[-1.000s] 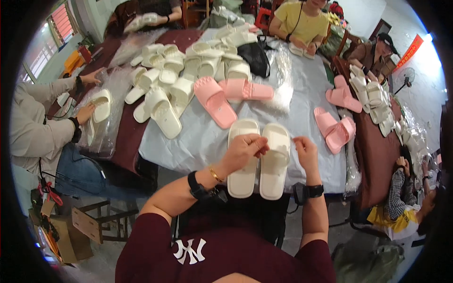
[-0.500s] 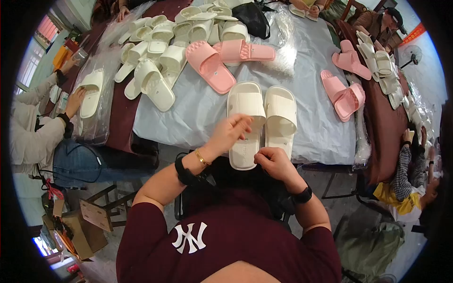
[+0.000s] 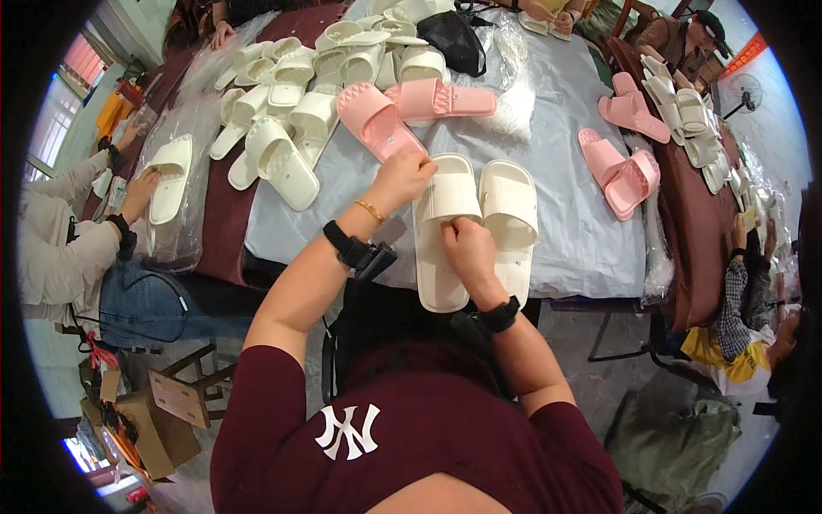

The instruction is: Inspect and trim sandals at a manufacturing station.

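Note:
In front of me a pair of cream-white slide slippers lies at the table's near edge, the left slipper (image 3: 438, 283) beside the right slipper (image 3: 509, 201). My right hand (image 3: 470, 255) is closed over the left one, its fingertips at the rear edge of the strap; what they pinch is hidden. Beside that slipper's toe end, my left hand (image 3: 402, 180) has its fingers curled together, close to the heel of a pink slipper (image 3: 377, 124). Whatever the left fingers hold does not show. A second pink slipper (image 3: 441, 98) lies sideways behind.
White slippers (image 3: 291, 81) are heaped at the far left, near a black bag (image 3: 454, 41). Another pink pair (image 3: 621, 171) lies to the right. Clear plastic (image 3: 514, 86) lies on the grey sheet (image 3: 342, 231). A co-worker's hand (image 3: 137, 193) touches a white slipper (image 3: 173, 176); other people work around.
My left hand has moved up and away from the strap to the toe end of the left slipper. My right hand has come forward from its heel to the strap.

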The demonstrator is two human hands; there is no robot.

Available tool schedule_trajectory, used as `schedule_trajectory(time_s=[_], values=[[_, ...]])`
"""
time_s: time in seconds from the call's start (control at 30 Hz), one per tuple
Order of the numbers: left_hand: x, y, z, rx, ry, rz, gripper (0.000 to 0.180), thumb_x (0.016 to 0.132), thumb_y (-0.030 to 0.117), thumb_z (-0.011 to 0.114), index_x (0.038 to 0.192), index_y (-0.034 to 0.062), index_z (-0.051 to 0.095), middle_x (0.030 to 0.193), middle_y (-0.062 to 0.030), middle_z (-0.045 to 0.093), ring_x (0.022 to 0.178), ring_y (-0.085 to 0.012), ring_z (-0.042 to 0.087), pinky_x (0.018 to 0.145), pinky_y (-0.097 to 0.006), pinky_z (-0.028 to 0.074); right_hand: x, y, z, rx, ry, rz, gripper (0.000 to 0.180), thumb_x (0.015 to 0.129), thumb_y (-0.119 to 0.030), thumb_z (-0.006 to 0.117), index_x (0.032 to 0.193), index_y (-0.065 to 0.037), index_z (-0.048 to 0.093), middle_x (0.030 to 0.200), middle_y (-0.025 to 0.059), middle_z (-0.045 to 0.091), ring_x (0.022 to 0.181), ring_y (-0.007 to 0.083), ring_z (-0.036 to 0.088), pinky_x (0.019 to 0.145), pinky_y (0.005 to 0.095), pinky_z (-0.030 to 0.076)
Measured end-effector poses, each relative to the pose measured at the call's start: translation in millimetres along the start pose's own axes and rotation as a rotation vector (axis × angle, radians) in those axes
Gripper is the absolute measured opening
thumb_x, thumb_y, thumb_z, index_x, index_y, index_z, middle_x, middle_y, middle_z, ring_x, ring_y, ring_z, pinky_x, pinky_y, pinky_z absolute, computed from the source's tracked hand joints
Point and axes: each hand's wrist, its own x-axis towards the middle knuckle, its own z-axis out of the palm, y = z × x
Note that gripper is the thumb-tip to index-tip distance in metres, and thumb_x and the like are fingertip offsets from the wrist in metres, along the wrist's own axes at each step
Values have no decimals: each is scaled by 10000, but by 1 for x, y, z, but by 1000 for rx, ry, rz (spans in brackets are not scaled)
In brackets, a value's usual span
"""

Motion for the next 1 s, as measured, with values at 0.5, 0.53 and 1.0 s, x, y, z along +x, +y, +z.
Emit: schedule_trajectory(time_s=[0.5,0.53,1.0], values=[[6,-4,10,-205,-251,-268,295,795,276,637,855,-9,680,754,-134,672,703,-184,633,664,-319,495,-11,3,16,27,121,-33,264,851,-259,558,783,-20,650,709,235,621,679,428,607,647,507,484],[5,-4,9,-221,-233,-267,297,791,281,647,847,-9,680,758,-148,670,696,-207,636,667,-335,494,-12,3,16,34,115,-37,266,847,-262,562,776,-22,652,712,232,623,679,425,610,649,504,487],[39,24,-8,-993,176,-409,252,935,285,561,829,57,547,724,-56,629,630,-111,593,566,-263,486,-77,29,-105,-186,-28,137,165,816,-207,590,778,-58,652,709,178,635,683,384,622,615,474,496]])
